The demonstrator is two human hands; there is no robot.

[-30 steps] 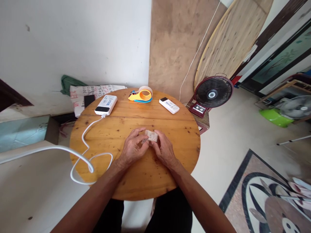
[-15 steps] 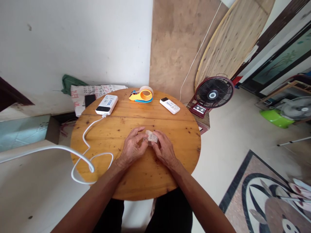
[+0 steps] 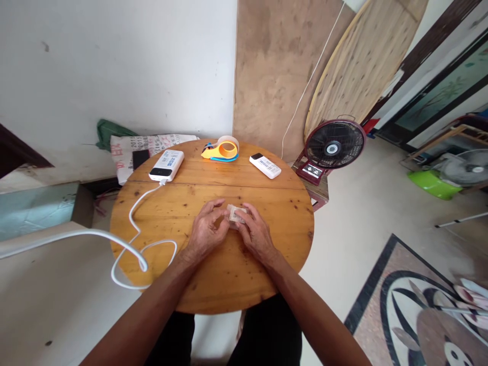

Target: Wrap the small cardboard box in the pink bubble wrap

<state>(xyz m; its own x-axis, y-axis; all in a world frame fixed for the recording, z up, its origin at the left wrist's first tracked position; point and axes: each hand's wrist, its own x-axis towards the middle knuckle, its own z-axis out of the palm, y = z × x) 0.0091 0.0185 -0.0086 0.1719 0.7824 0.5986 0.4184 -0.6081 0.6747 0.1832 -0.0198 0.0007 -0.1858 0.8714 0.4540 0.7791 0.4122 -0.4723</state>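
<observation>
Near the middle of the round wooden table point(image 3: 206, 295), a small clear plastic box point(image 3: 236, 214) is between my two hands. My left hand point(image 3: 208, 227) grips its left side with the fingertips and thumb. On the other side, my right hand point(image 3: 257, 231) holds the box, with a finger lying over its top and the thumb at its near edge. What the box contains is too small to tell.
At the back left lies a white power bank point(image 3: 168, 165) with a white cable point(image 3: 131, 216) looping down the left side. A yellow tape dispenser point(image 3: 221, 150) and a second white power bank point(image 3: 266, 166) lie along the back. A fan point(image 3: 332, 148) stands right of the table.
A finger of my right hand has moved left over the top of the clear box. My left hand has barely moved, and the view has shifted slightly.
</observation>
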